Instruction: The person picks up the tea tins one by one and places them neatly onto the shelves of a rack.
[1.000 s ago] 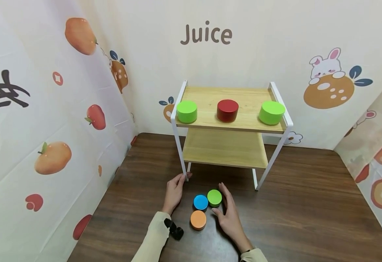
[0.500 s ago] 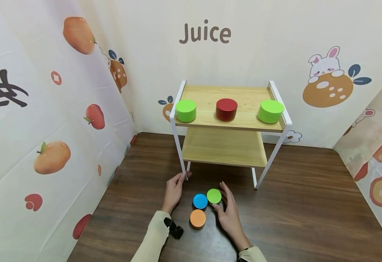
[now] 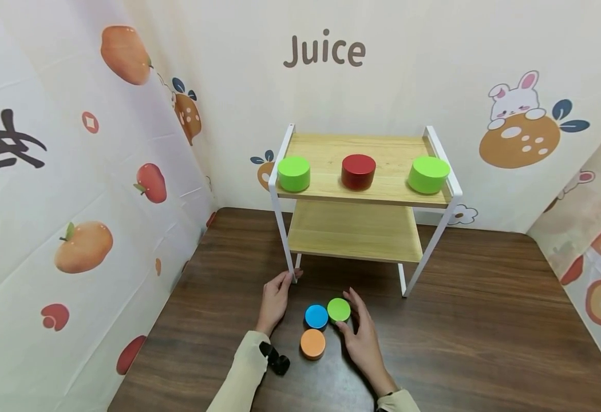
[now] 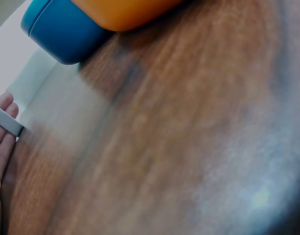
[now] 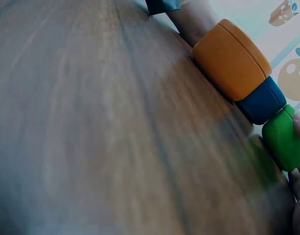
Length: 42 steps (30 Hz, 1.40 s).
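In the head view my left hand [image 3: 273, 302] grips the lower front-left leg [image 3: 287, 252] of a two-tier wooden shelf [image 3: 354, 229]. The left wrist view shows its fingers [image 4: 4, 115] around the white leg end [image 4: 8, 121]. My right hand [image 3: 362, 343] holds a small round green container [image 3: 339, 309] on the table, thumb on the near side and fingers on the far right. To its left stand a blue round container [image 3: 316, 316] and, nearer, an orange one [image 3: 313, 343]. A lid seam shows on the orange container in the right wrist view.
On the shelf's top board stand two larger green round containers, left [image 3: 293, 174] and right [image 3: 428, 175], with a red one [image 3: 358, 172] between them. The dark wooden table [image 3: 486, 320] meets a fruit-printed cloth backdrop [image 3: 414, 68] behind and at both sides.
My right thumb has come in against the green container, and the fingers have closed slightly around it. The left hand stays on the shelf leg. The containers have not visibly moved.
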Motion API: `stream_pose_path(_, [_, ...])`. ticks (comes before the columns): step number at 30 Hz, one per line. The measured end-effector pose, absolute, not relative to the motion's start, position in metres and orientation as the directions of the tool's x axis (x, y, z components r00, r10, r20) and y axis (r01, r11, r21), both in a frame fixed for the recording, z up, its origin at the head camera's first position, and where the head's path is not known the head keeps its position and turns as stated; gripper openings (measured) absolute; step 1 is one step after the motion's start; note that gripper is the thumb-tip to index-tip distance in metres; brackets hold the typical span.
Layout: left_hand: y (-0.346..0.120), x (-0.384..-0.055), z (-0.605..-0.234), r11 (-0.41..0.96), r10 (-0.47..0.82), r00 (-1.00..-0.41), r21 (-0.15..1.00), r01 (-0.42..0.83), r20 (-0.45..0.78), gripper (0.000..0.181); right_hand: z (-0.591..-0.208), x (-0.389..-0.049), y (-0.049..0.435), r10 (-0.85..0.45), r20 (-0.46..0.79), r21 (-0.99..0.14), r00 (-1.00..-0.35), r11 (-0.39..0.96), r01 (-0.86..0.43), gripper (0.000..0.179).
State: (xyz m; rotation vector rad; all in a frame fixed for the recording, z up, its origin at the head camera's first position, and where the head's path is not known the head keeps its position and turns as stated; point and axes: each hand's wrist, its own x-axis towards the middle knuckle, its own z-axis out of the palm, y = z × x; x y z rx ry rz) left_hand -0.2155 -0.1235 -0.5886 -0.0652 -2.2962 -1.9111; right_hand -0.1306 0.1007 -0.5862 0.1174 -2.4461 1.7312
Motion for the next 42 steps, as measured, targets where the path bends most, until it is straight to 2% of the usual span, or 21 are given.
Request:
stream_pose_path(6, [-0.121, -0.218, -0.578, 0.194, -0.068, -0.992, 0.976, 0.095, 0.110, 0.036, -0.579, -0.131, 0.108, -0.029, 0.175, -0.871, -0.984, 0.462, -0.169, 0.071])
stream_pose_path(13, [-0.126, -0.218, -0.579, 0.196, -0.061, -0.992, 0.976, 0.094, 0.107, 0.037, -0.553, -0.138, 0.126, -0.185, 0.200, -0.748, -0.962, 0.605, -0.272, 0.057])
stream_pose_path(17, [-0.131, -0.219, -0.584, 0.193, -0.059, -0.989, 0.974, 0.123, 0.136, 0.037, -0.514, -0.153, 0.132, -0.331, 0.195, -0.679, -0.923, 0.633, -0.371, 0.054])
stream_pose_path(20, [-0.134, -0.219, -0.587, 0.186, -0.059, -0.986, 0.972, 0.141, 0.155, 0.038, -0.474, -0.171, 0.130, -0.436, 0.225, -0.645, -0.872, 0.604, -0.468, 0.054])
stream_pose_path(23, [-0.137, -0.218, -0.589, 0.193, -0.062, -0.983, 0.968, 0.159, 0.174, 0.038, -0.435, -0.191, 0.121, -0.488, 0.278, -0.634, -0.827, 0.554, -0.540, 0.054])
stream_pose_path(27, [-0.138, -0.216, -0.590, 0.206, -0.066, -0.981, 0.964, 0.166, 0.183, 0.038, -0.407, -0.219, 0.100, -0.434, 0.384, -0.662, -0.815, 0.486, -0.571, 0.053])
stream_pose_path(33, [-0.134, -0.215, -0.591, 0.221, -0.054, -0.988, 0.967, 0.129, 0.144, 0.038, -0.411, -0.247, 0.070, -0.245, 0.515, -0.735, -0.821, 0.367, -0.571, 0.056])
stream_pose_path(36, [-0.131, -0.216, -0.591, 0.212, -0.041, -0.988, 0.968, 0.137, 0.148, 0.039, -0.420, -0.252, 0.062, -0.207, 0.506, -0.763, -0.837, 0.343, -0.547, 0.057])
stream_pose_path(42, [-0.128, -0.217, -0.590, 0.196, -0.022, -0.985, 0.967, 0.161, 0.169, 0.041, -0.435, -0.256, 0.058, -0.225, 0.423, -0.751, -0.878, 0.454, -0.479, 0.056])
